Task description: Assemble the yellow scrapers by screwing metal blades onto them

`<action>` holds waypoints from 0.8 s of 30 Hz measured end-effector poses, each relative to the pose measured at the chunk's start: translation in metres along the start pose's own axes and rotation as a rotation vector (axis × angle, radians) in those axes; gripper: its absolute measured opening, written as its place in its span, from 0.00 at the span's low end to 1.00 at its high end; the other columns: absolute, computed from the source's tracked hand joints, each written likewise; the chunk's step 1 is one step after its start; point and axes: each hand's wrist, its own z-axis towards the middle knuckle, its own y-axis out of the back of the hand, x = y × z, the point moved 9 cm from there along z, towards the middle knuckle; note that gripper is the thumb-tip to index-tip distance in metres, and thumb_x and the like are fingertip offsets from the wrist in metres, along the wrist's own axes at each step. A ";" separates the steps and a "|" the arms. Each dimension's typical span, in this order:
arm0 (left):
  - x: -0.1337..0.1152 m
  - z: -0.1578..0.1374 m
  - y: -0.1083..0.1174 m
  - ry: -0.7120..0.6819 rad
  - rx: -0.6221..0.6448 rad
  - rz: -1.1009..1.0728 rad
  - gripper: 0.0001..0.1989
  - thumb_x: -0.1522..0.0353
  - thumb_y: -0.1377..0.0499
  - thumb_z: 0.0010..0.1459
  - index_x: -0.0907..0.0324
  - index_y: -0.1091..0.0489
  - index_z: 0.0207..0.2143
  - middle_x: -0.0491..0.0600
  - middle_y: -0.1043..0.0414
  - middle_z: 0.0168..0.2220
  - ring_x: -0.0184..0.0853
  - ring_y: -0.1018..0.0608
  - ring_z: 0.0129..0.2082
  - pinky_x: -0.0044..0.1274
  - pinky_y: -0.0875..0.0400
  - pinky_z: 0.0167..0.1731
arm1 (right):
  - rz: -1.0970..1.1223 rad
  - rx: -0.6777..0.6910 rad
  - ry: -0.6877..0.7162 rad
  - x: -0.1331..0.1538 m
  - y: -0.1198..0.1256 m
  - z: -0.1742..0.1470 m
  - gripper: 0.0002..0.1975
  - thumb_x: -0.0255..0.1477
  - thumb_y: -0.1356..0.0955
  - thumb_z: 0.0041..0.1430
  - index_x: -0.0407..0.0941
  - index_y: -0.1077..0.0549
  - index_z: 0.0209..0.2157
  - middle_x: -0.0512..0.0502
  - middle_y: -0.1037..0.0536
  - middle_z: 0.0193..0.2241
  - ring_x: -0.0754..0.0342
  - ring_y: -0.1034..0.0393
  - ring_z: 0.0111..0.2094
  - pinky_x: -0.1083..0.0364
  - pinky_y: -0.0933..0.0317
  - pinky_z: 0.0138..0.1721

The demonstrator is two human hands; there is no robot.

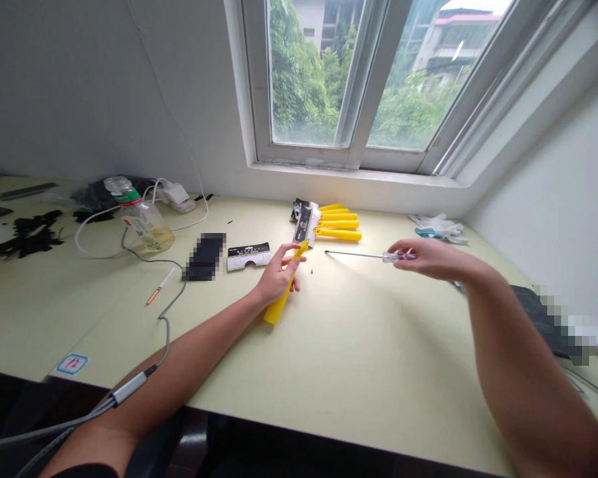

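My left hand [278, 275] is closed around a yellow handle-like piece [277, 309], which slants over the table with its narrow end pointing away from me. In my right hand [423, 257] is a screwdriver [386, 257] with a clear handle, its long shaft pointing left toward the yellow piece. The screwdriver's tip is apart from that piece. A tiny metal bit [311, 271] lies on the table between the two. Beyond my hands, several more yellow pieces [339, 224] lie side by side, their ends by black-and-white packaging cards [305, 222].
A black-and-white card [248, 257] lies left of my left hand, near a phone [206, 257]. Farther left are a cigarette [160, 287], a tilted bottle [142, 219], a white charger [178, 196] and black scraps [30, 234]. White gloves [441, 228] rest at the back right. A cable crosses my left forearm.
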 end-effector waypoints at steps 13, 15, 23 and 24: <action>0.006 0.002 0.002 0.129 0.033 -0.508 0.23 0.60 0.38 0.57 0.50 0.45 0.50 0.54 0.26 0.47 0.24 0.28 0.17 0.17 0.38 0.15 | 0.396 -0.423 0.247 0.065 0.065 -0.063 0.22 0.46 0.27 0.50 0.47 0.20 0.42 0.43 0.19 0.30 0.53 0.27 0.23 0.52 0.30 0.24; 0.005 0.001 0.001 0.131 0.040 -0.507 0.22 0.60 0.38 0.57 0.50 0.45 0.49 0.54 0.26 0.47 0.24 0.29 0.17 0.16 0.39 0.14 | 0.390 -0.392 0.257 0.069 0.060 -0.059 0.21 0.45 0.27 0.51 0.46 0.20 0.43 0.44 0.19 0.30 0.54 0.27 0.24 0.53 0.30 0.26; -0.002 -0.003 -0.006 0.145 0.082 -0.494 0.21 0.59 0.39 0.58 0.50 0.45 0.49 0.54 0.27 0.48 0.23 0.29 0.16 0.15 0.42 0.11 | 0.363 -0.346 0.288 0.079 0.045 -0.046 0.19 0.45 0.29 0.54 0.46 0.21 0.41 0.49 0.23 0.23 0.56 0.29 0.22 0.56 0.34 0.24; -0.003 -0.003 -0.006 0.146 0.087 -0.490 0.20 0.58 0.39 0.58 0.50 0.45 0.48 0.53 0.27 0.47 0.23 0.29 0.16 0.14 0.42 0.11 | 0.366 -0.342 0.288 0.079 0.044 -0.045 0.19 0.45 0.29 0.54 0.46 0.21 0.41 0.49 0.23 0.23 0.56 0.29 0.22 0.56 0.34 0.24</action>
